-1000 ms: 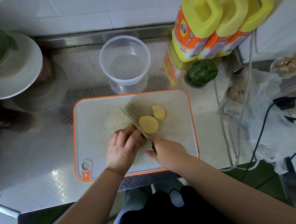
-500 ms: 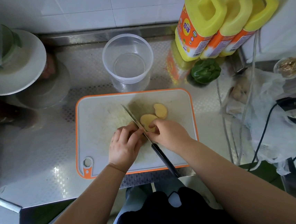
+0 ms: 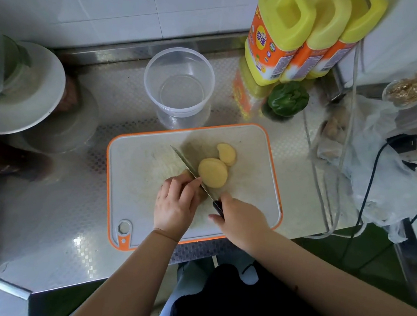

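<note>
The right hand (image 3: 242, 218) is wrapped round the dark handle of a knife (image 3: 186, 163), whose blade slants away to the left, with its edge down against the potato (image 3: 185, 172). The left hand (image 3: 175, 207) curls over that potato and pins it beside the blade, hiding most of it. Two cut slices (image 3: 212, 174) overlap just right of the blade on the orange-rimmed cutting board (image 3: 139, 164). Behind the board, on the steel desk (image 3: 54, 211), stands a clear tub (image 3: 180, 84)
</note>
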Demonstrator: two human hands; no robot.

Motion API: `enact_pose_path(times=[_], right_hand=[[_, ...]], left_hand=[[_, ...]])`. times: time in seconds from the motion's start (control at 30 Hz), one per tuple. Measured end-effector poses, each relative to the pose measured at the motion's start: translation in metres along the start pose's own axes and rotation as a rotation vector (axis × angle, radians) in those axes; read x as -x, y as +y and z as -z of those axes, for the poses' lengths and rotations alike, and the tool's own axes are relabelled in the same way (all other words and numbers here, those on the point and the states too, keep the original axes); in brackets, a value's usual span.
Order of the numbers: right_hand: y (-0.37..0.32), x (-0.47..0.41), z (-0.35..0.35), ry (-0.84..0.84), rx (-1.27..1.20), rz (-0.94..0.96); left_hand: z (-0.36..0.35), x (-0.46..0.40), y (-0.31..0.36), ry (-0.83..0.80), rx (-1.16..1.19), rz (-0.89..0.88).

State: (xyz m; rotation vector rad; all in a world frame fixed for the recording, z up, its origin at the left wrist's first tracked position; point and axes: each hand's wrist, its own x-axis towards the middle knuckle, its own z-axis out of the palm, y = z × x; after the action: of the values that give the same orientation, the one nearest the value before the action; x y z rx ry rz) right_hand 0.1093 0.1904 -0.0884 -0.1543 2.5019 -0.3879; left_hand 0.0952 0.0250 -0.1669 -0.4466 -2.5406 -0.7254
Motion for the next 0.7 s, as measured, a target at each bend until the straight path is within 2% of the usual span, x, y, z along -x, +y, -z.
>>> enact_pose_path(times=[0.33, 0.5, 0.7], right_hand=[[-0.009, -0.019, 0.000, 0.110, -0.061, -0.079], [-0.019, 0.007, 0.006, 0.195, -0.002, 0.036], [-0.028, 0.029, 0.014, 0.190, 0.010, 0.026]], left_hand=[[0.007, 0.003, 0.002, 0.017, 0.043, 0.024], [0.005, 0.001, -0.002, 0.034, 0.069, 0.015], [0.002, 0.004, -0.004, 0.049, 0.071, 0.006]])
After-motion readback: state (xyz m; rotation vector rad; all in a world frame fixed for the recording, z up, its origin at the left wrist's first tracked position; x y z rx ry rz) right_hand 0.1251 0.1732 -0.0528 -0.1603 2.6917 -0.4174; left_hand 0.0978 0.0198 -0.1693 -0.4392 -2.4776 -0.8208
